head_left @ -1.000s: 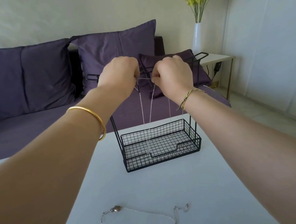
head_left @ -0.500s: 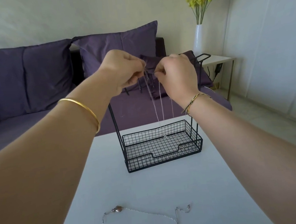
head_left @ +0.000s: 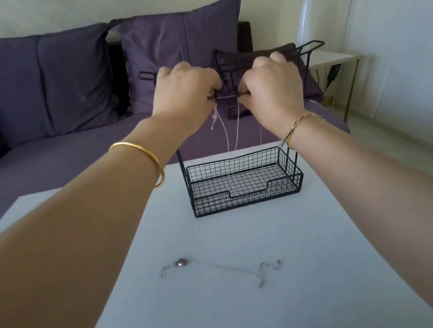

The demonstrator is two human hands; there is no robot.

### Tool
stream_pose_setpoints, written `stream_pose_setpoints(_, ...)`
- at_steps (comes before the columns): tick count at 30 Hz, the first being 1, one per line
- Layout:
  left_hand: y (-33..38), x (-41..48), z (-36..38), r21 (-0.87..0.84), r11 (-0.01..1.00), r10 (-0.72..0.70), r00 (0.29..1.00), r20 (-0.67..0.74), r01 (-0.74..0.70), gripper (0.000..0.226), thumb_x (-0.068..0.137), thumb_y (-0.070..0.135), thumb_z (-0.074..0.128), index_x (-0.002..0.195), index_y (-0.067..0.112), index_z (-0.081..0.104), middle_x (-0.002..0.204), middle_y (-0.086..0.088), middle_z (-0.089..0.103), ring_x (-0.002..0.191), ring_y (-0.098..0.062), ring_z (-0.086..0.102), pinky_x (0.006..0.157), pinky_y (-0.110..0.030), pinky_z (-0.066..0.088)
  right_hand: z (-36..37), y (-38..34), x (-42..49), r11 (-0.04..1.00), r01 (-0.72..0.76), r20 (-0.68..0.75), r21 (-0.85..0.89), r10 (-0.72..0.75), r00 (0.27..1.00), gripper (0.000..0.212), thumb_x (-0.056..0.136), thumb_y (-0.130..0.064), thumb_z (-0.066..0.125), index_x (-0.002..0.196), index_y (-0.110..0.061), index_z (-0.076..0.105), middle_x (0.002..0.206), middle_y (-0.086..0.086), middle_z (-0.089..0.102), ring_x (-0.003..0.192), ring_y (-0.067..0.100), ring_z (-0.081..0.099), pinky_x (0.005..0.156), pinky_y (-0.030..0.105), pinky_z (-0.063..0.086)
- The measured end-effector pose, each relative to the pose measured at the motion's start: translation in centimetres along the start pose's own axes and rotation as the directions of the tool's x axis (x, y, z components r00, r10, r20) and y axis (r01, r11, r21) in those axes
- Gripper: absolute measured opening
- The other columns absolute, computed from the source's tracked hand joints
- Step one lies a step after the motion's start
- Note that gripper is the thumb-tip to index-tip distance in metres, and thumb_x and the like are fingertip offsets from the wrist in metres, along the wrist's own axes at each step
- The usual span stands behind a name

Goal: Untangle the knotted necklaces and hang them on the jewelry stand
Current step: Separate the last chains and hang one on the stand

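A black wire jewelry stand (head_left: 243,185) with a mesh tray base stands on the white table (head_left: 256,310). Both my hands are raised in front of its top bar. My left hand (head_left: 186,88) and my right hand (head_left: 270,79) each pinch an end of a thin silver necklace (head_left: 229,132), holding a short stretch taut between them. Its strands hang down into the tray, and a small clasp end dangles below my left hand. A second silver necklace with a brownish pendant (head_left: 180,263) lies loose on the table near me.
A purple sofa with large cushions (head_left: 180,44) fills the space behind the table. A white vase with yellow flowers (head_left: 305,20) stands on a small side table at the right. Gold bangles sit on both my wrists.
My hands have dropped a little and drawn apart, stretching the chain level between them in front of the stand's top bar. The view tilted down slightly. The necklace on the table has not moved.
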State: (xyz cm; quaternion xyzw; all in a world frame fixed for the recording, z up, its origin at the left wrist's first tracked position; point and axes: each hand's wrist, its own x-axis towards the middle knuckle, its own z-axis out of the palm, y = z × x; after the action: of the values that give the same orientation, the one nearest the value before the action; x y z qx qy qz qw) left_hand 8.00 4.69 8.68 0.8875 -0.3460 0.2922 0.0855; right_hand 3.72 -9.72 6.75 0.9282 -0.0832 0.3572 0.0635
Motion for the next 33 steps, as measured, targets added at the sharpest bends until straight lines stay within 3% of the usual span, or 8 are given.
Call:
stream_pose_setpoints(5, 0.1, -7.8, 0.2, -0.218, 0.974, -0.136, 0.927, -0.349, 0.061, 0.018, 0.08, 0.01, 0.059, 0.097, 0.012, 0.066, 0.095, -0.005, 0.063, 0.092, -0.03, 0.054, 0.079, -0.04, 0.043, -1.3, -1.5, -7.2, 0.941, -0.051, -0.158, 0.334, 0.109, 0.981, 0.009, 0.086, -0.019, 0.064, 0.092, -0.014, 0.068, 0.092, 0.005, 0.058, 0.094, 0.028, 0.051, 0.07, 0.035, 0.038)
stream_pose_setpoints(8, -1.1, -14.1, 3.2, -0.357, 0.885, -0.302, 0.952, 0.053, 0.3, 0.017, 0.087, 0.005, 0.056, 0.094, 0.013, 0.068, 0.095, 0.0, 0.062, 0.088, -0.023, 0.058, 0.078, -0.034, 0.047, 0.6, -2.3, -12.9, 0.855, -0.105, 0.155, 0.507, 0.03, 0.988, 0.006, 0.086, -0.01, 0.062, 0.088, -0.015, 0.065, 0.089, -0.001, 0.055, 0.083, 0.021, 0.055, 0.068, 0.034, 0.045)
stream_pose_setpoints(11, -2.7, -18.5, 6.3, -0.146, 0.847, -0.373, 0.767, 0.522, 0.512, 0.028, 0.09, 0.006, 0.052, 0.113, 0.015, 0.066, 0.116, -0.002, 0.061, 0.107, -0.024, 0.057, 0.089, -0.032, 0.047, 3.2, -1.7, -16.3, 0.868, -0.242, 0.526, 0.434, -0.026, 0.85, 0.02, 0.087, -0.002, 0.055, 0.094, -0.015, 0.069, 0.1, 0.003, 0.065, 0.094, 0.024, 0.062, 0.08, 0.037, 0.051)
stream_pose_setpoints(14, -2.8, -20.4, 7.6, 0.077, 0.88, -0.392, 0.626, 0.674, 0.468, 0.033, 0.091, 0.01, 0.057, 0.124, 0.008, 0.057, 0.125, -0.011, 0.054, 0.115, -0.029, 0.054, 0.089, -0.035, 0.047, 4.8, -0.8, -17.9, 0.933, -0.289, 0.756, 0.213, 0.03, 0.654, 0.03, 0.088, -0.001, 0.051, 0.104, -0.019, 0.07, 0.116, 0.001, 0.065, 0.105, 0.024, 0.062, 0.09, 0.033, 0.05)
stream_pose_setpoints(16, -2.3, -21.0, 7.8, 0.203, 0.885, -0.434, 0.587, 0.684, 0.418, 0.031, 0.092, 0.01, 0.057, 0.122, 0.002, 0.055, 0.123, -0.015, 0.053, 0.113, -0.032, 0.054, 0.079, -0.032, 0.044, 5.4, 0.0, -19.0, 0.954, -0.259, 0.792, 0.151, 0.04, 0.609, 0.035, 0.086, 0.002, 0.051, 0.103, -0.022, 0.071, 0.118, 0.001, 0.065, 0.105, 0.023, 0.062, 0.09, 0.032, 0.05)
stream_pose_setpoints(23, -2.5, -22.4, 9.2, 0.266, 0.852, -0.506, 0.579, 0.639, 0.451, 0.019, 0.092, 0.001, 0.051, 0.109, 0.002, 0.06, 0.108, -0.014, 0.058, 0.099, -0.03, 0.059, 0.069, -0.03, 0.044, 4.4, 0.3, -20.9, 0.965, -0.157, 0.778, 0.21, -0.068, 0.624, 0.029, 0.082, -0.019, 0.067, 0.111, -0.019, 0.069, 0.116, -0.004, 0.062, 0.108, 0.018, 0.058, 0.089, 0.028, 0.048)
stream_pose_setpoints(27, -2.4, -22.8, 8.3, 0.177, 0.863, -0.458, 0.588, 0.667, 0.473, 0.016, 0.095, 0.01, 0.048, 0.103, 0.0, 0.059, 0.105, -0.016, 0.058, 0.099, -0.033, 0.058, 0.067, -0.031, 0.04, 3.9, -0.5, -21.0, 0.986, 0.027, 0.736, 0.162, -0.139, 0.662, 0.007, 0.086, -0.015, 0.06, 0.085, -0.021, 0.062, 0.106, 0.0, 0.062, 0.099, 0.022, 0.058, 0.072, 0.026, 0.044)
stream_pose_setpoints(33, -1.3, -20.0, 4.5, -0.378, 0.561, -0.441, 0.652, 0.616, 0.737, 0.029, 0.091, 0.0, 0.048, 0.063, 0.004, 0.049, 0.082, -0.021, 0.066, 0.074, -0.028, 0.06, 0.074, -0.042, 0.054, 4.2, -0.4, -22.0, 0.981, 0.097, 0.724, 0.168, -0.19, 0.663, 0.036, 0.086, -0.008, 0.049, 0.06, -0.016, 0.026, 0.069, 0.001, 0.035, 0.066, 0.022, 0.039, 0.049, 0.027, 0.026)
